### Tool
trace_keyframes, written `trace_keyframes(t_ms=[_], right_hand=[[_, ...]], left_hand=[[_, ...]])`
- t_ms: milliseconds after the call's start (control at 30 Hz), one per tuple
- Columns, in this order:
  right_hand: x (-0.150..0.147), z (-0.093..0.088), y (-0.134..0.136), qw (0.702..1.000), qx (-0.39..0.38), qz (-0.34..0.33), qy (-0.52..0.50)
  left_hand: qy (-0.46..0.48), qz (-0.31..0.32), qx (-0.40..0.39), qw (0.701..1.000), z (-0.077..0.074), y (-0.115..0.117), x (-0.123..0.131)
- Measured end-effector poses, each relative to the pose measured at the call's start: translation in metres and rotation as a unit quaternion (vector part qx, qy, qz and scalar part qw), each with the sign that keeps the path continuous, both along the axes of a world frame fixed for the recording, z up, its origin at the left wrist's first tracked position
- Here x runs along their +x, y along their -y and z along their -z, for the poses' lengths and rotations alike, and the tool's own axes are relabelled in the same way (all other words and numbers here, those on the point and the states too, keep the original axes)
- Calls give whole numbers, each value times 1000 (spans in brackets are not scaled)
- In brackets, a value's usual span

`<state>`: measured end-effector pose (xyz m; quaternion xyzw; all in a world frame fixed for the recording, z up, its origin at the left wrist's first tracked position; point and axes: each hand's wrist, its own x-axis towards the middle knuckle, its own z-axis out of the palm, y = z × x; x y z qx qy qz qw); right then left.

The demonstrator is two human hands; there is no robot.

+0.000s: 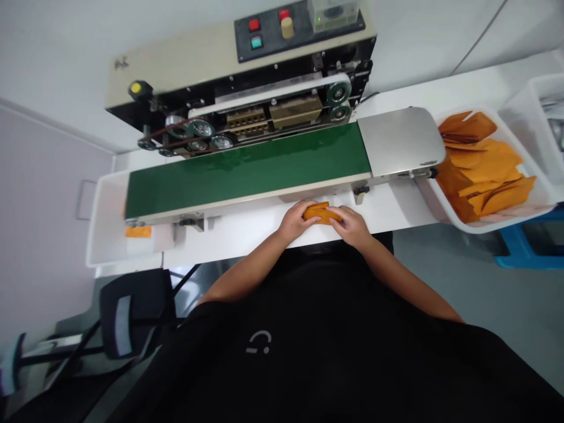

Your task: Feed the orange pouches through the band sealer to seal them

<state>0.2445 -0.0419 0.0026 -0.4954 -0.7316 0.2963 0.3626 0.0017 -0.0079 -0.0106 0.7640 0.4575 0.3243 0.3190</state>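
Note:
An orange pouch (323, 212) is held between my two hands at the front of the white table (247, 235). My left hand (296, 222) grips its left end, with the thumb laid over the near face. On the other end, my right hand (351, 225) closes round the pouch, fingers at its upper right edge. Just beyond the hands runs the green conveyor belt (251, 170) of a band sealing machine (189, 64). What the pouch contains cannot be seen.
At the right, a white bin (467, 226) holds many orange pouches (493, 170). Another white bin (99, 217) stands under the belt's left end with an orange pouch (138, 231) in it. A black chair (136, 311) stands at lower left, a blue stool (524, 241) at right.

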Motion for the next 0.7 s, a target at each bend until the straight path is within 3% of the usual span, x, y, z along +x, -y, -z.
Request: trace_keyframes(t_ms=[100, 200, 300, 433, 567, 700], right_hand=[[12, -23, 3, 998, -8, 19, 54], [34, -59, 1, 996, -79, 4, 46], [59, -102, -13, 984, -157, -12, -86], [75, -150, -60, 936, -175, 87, -294], [76, -169, -116, 887, -230, 159, -368], [69, -171, -149, 874, -272, 173, -362]], left_hand=[[-1, 13, 0, 1000, 0, 0, -1], [-4, 23, 2, 1000, 1, -1, -2], [-6, 30, -6, 1000, 0, -1, -3], [-7, 35, -28, 999, -2, -2, -2], [4, 40, -29, 999, -4, -2, -1], [8, 47, -30, 998, -4, -2, -1]])
